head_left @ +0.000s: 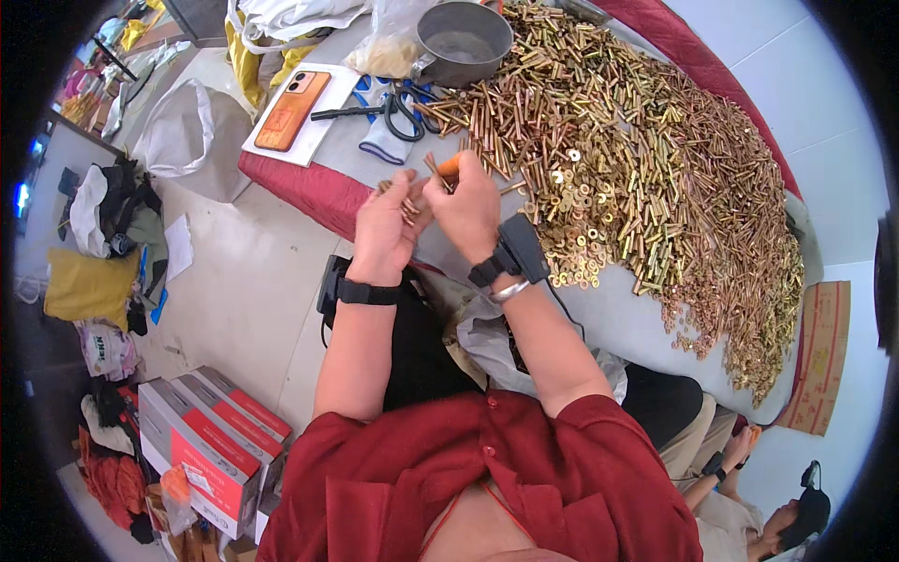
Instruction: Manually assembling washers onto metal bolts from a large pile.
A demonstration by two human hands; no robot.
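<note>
My left hand is raised over the table's near edge, its fingers curled round several small brass-coloured metal pieces; their exact kind is too small to tell. Close beside it, nearly touching, my right hand pinches a thin brass-coloured bolt. An orange cover sits on one right fingertip. Just right of my hands spreads a big heap of brass-coloured bolts and sleeves, with loose washers at its near side and small nuts farther right.
Beyond my hands lie black scissors, a blue-and-white glove and an orange phone on a white box. A grey metal pan stands behind. White bag and cartons are at left. Another person sits at lower right.
</note>
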